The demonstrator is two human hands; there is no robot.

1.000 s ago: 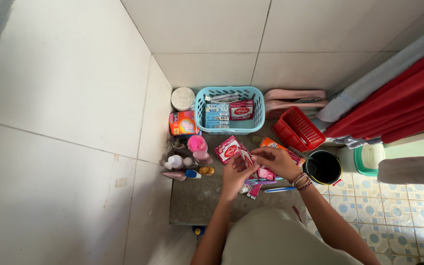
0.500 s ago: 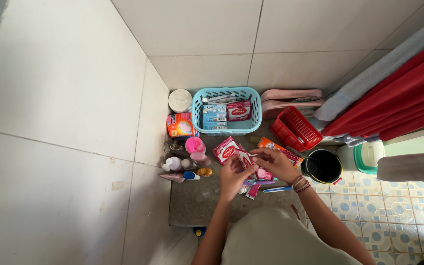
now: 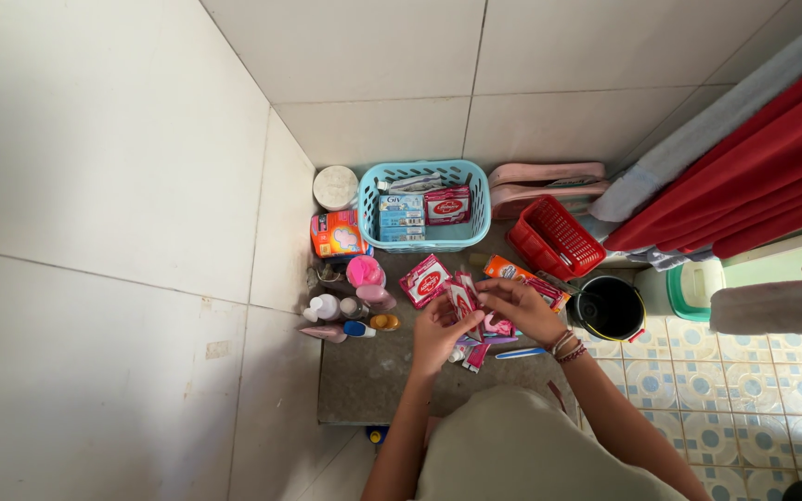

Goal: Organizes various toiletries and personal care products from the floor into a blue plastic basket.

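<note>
left hand (image 3: 436,327) + right hand (image 3: 510,304): both pinching red sachet (image 3: 463,299), raised for handling | blue basket (image 3: 424,206) far, holding boxes

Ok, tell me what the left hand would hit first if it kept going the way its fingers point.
Probably the red soap packet lying just beyond the left hand, then the blue basket farther on; depth is hard to judge from above.

Basket (image 3: 475,199) at back of slab (image 3: 373,376); jar (image 3: 334,186) left of basket, crate (image 3: 559,241) right, bottles (image 3: 350,306) front-left, bucket (image 3: 610,308) front-right, boxes (image 3: 424,213) inside basket.
</note>
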